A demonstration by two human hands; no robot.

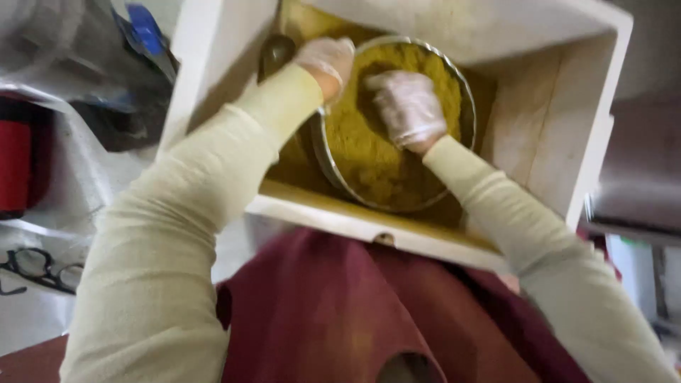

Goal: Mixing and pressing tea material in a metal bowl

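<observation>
A round metal sieve full of yellow powder sits inside a white wooden box. My left hand, in a thin clear glove, grips the sieve's rim at its upper left. My right hand, also gloved, presses down into the powder in the middle of the sieve with its fingers curled. Both arms wear pale cream sleeves. More yellow powder coats the box floor under and around the sieve.
A dark scoop leans in the box's left corner. A dark red apron covers my front below the box. A pair of black glasses lies at the left. A red container stands at the far left.
</observation>
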